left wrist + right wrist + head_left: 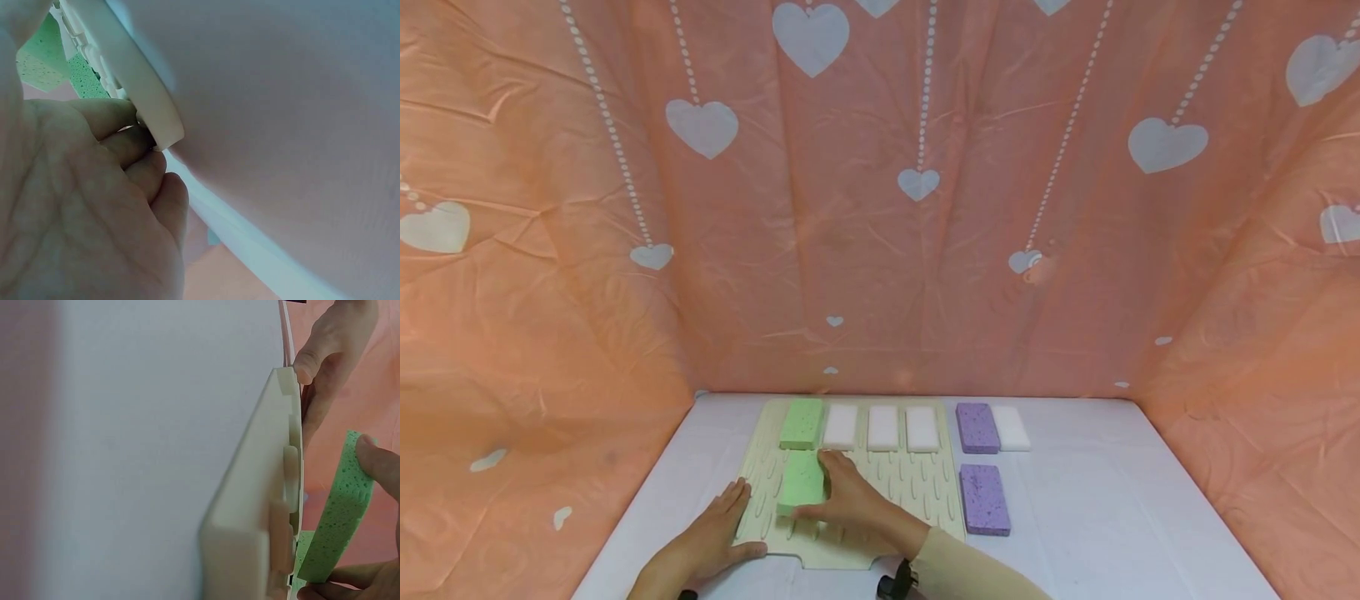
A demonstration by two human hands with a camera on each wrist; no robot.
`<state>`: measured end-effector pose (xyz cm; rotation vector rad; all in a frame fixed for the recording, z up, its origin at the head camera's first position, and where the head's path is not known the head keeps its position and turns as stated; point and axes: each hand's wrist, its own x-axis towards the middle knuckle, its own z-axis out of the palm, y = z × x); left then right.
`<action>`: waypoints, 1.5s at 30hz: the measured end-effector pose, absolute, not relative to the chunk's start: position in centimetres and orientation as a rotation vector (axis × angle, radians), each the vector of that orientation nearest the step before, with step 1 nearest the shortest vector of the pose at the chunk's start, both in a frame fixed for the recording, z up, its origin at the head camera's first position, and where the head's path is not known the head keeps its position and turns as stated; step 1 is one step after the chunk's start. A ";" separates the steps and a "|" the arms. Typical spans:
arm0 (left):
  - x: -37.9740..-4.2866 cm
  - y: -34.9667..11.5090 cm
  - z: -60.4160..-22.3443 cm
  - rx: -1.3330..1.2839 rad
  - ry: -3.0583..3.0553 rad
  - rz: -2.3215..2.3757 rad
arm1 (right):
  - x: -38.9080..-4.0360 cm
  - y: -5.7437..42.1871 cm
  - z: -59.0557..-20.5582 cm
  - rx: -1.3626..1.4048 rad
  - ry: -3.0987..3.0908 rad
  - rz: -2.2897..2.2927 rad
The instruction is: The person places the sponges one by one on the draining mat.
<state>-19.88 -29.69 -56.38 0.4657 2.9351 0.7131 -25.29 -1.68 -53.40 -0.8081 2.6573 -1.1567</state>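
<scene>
My right hand (853, 500) pinches a green sponge (801, 483) over the left part of a cream ribbed board (910, 492), the thumb at the sponge's near end and the fingers at its far end. In the right wrist view the sponge is tilted, its lower end close to the board's face; I cannot tell whether the two touch.

My left hand (711, 529) lies against the board's left edge, its fingers extended along that side and the thumb spread towards the near left corner. The left wrist view shows the fingertips at the board's rim.

The board lies flat on a white tabletop (1090, 483), with long raised ridges over its surface and a stepped near edge. Along its far side runs a row: a second green sponge (802, 421) at the left, straight beyond the one I am holding, then three white blocks (882, 428) side by side with narrow gaps between them.

To the right of the board, on the tabletop, a far purple sponge (977, 428) sits right beside a lone white block (1012, 428). Nearer me, a near purple sponge (985, 500) lies just beside the board's right edge.

My right sleeve (970, 571) is beige. Around the tabletop hangs an orange curtain (865, 275) printed with pale hearts on dotted strings.
</scene>
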 end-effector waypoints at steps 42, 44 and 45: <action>-19.9 -29.7 -56.5 0.490 2.937 0.746 | -24.9 -1.9 -53.2 -0.847 2.675 -1.062; -20.0 -29.7 -56.5 0.482 2.940 0.740 | -25.1 -1.2 -53.1 -0.895 2.690 -1.047; -20.0 -29.7 -56.5 0.476 2.945 0.735 | -25.1 -0.8 -53.1 -0.905 2.690 -1.054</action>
